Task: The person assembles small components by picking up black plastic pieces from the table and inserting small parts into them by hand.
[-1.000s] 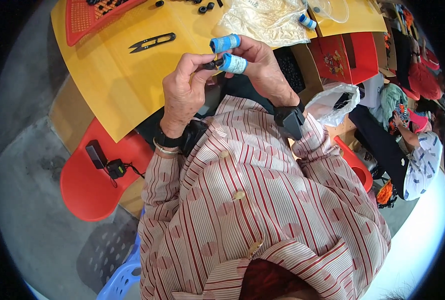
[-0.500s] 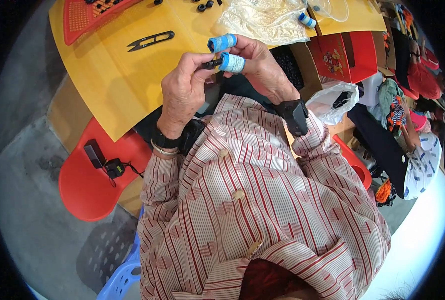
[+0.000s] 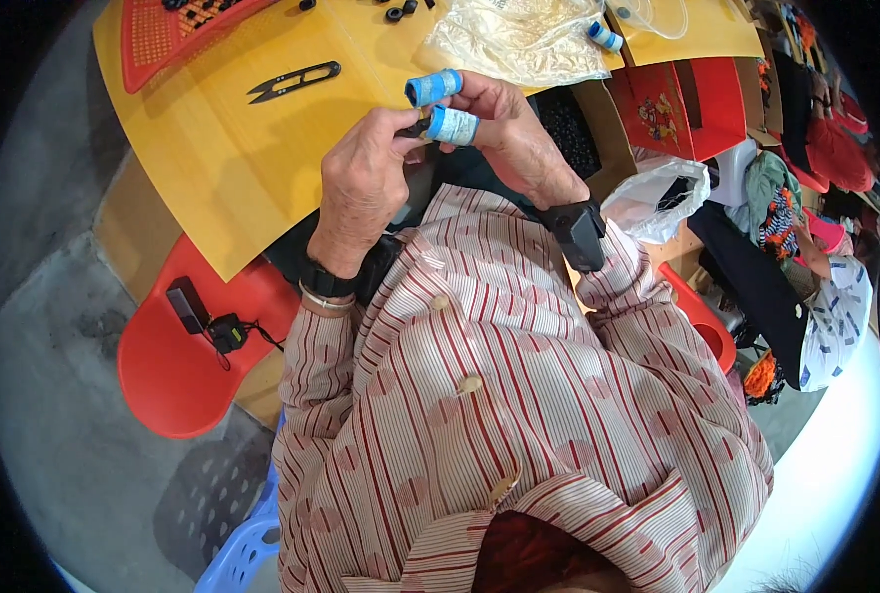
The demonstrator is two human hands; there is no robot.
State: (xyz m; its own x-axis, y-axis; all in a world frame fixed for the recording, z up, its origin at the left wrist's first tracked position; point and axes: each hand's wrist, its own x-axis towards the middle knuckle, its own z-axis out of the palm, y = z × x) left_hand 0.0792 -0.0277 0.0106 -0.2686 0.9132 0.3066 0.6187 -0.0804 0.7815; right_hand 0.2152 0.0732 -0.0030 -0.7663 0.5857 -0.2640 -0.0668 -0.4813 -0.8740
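Above the table's near edge, my left hand (image 3: 366, 188) pinches a small black part (image 3: 415, 128) between thumb and forefinger. My right hand (image 3: 524, 138) meets it from the other side, its thumb against the part's end. A blue-and-white sleeve-like wrap (image 3: 454, 126) covers the right thumb tip. The forefinger wears a similar blue wrap (image 3: 434, 87), held a little apart above the thumb. Another fingertip shows under the thumb, mostly hidden. Black thread snips (image 3: 294, 82) lie on the yellow tabletop (image 3: 232, 168) beyond my left hand.
A red basket (image 3: 135, 49) with black parts stands far left. Loose black rings (image 3: 394, 14), a clear plastic bag (image 3: 519, 44) and another blue wrap (image 3: 606, 37) lie on the table. At right are a red box (image 3: 652, 109) and white bag (image 3: 647, 212). A red stool (image 3: 168, 381) stands left.
Both hands have drawn slightly closer together. The right hand's wrapped fingers have shifted a little left, and less of the black part shows between the hands.
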